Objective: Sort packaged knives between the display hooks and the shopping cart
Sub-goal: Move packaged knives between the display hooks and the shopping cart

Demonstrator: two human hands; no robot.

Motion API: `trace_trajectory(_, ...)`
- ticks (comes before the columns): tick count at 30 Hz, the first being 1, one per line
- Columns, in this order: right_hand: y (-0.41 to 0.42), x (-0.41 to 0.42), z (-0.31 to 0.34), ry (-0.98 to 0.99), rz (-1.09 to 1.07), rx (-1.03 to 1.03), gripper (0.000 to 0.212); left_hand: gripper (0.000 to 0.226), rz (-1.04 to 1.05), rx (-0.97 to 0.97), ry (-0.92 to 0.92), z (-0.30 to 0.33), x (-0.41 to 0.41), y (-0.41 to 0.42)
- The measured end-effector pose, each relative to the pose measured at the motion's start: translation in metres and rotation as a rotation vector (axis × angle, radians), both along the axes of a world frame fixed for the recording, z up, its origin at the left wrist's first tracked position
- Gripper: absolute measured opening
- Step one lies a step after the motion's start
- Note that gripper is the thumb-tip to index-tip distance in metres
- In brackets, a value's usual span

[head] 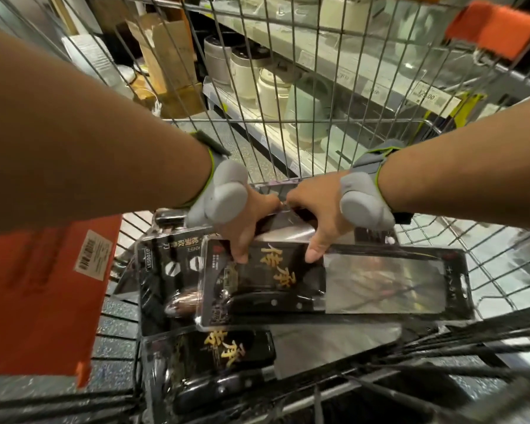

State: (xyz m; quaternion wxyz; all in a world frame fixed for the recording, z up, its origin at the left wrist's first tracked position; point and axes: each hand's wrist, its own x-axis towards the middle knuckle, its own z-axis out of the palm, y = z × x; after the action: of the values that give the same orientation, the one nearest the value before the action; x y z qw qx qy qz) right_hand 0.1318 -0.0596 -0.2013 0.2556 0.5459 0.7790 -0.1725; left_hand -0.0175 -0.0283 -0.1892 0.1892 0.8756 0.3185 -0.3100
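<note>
Several packaged cleavers lie in the wire shopping cart (288, 71). The top one (334, 283) is a black blister pack with gold characters and a wide steel blade, lying crosswise. My left hand (245, 221) and my right hand (312, 218) both reach into the cart and grip a package (285, 224) at the far edge of the pile, thumbs pressed on the top pack's near face. Another gold-lettered pack (227, 353) lies nearer me, and a pack with white print (166, 264) lies to the left. No display hooks are in view.
An orange panel with a barcode sticker (43, 286) stands at the cart's left side. Beyond the wire wall, low store shelves hold white and grey appliances (270, 93), cardboard boxes (166, 56) and price tags (426, 94). An orange handle piece (496, 26) is at the top right.
</note>
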Motion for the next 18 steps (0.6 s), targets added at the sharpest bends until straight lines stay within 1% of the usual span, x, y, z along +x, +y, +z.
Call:
trace_trajectory(1,0.002,0.002,0.003,0.032,-0.001,0.014,0.078,0.075,0.021,-0.049,-0.045,-0.005,0.003,0.007)
trace_trajectory(2,0.003,0.002,0.005,0.043,-0.01,0.043,0.078,0.054,0.049,-0.069,-0.107,-0.01,0.004,0.012)
trace_trajectory(3,0.003,0.003,0.006,0.066,-0.011,0.062,0.077,0.038,0.038,-0.077,-0.172,-0.014,0.003,0.012)
trace_trajectory(5,-0.002,0.001,0.0,0.11,-0.014,0.117,0.074,0.035,0.017,-0.04,-0.269,-0.018,0.0,0.007)
trace_trajectory(6,-0.003,-0.002,-0.003,0.117,-0.014,0.184,0.074,0.033,0.001,-0.012,-0.301,-0.017,-0.001,0.005)
trace_trajectory(7,-0.005,-0.003,-0.004,0.132,-0.024,0.239,0.074,0.032,-0.021,-0.003,-0.294,-0.015,-0.002,0.004)
trace_trajectory(8,-0.005,-0.005,-0.003,0.138,-0.031,0.27,0.073,0.04,-0.039,-0.007,-0.245,-0.012,-0.001,0.006)
trace_trajectory(9,-0.005,-0.005,-0.001,0.176,-0.051,0.255,0.069,0.049,-0.064,-0.006,-0.181,-0.01,-0.001,0.011)
trace_trajectory(10,-0.004,-0.004,0.002,0.234,-0.084,0.191,0.062,0.054,-0.095,0.007,-0.123,-0.006,-0.002,0.015)
trace_trajectory(12,-0.004,0.003,0.012,0.301,-0.121,-0.03,0.05,0.056,-0.153,0.035,-0.033,0.0,-0.003,0.021)
trace_trajectory(13,-0.003,0.006,0.017,0.271,-0.117,-0.115,0.054,0.056,-0.17,0.048,0.011,0.0,-0.003,0.025)
trace_trajectory(14,-0.004,0.008,0.019,0.196,-0.1,-0.141,0.062,0.054,-0.184,0.052,0.039,-0.001,-0.004,0.026)
trace_trajectory(15,-0.004,0.01,0.019,0.118,-0.08,-0.135,0.072,0.047,-0.19,0.027,0.074,-0.003,-0.003,0.029)
trace_trajectory(16,-0.003,0.009,0.018,0.061,-0.056,-0.13,0.08,0.034,-0.16,-0.036,0.097,-0.007,-0.005,0.031)
trace_trajectory(17,-0.002,0.008,0.017,0.044,-0.047,-0.117,0.083,0.022,-0.101,-0.132,0.106,-0.01,-0.006,0.034)
trace_trajectory(18,-0.001,0.007,0.016,0.047,-0.043,-0.086,0.083,0.018,-0.022,-0.256,0.095,-0.008,-0.008,0.034)
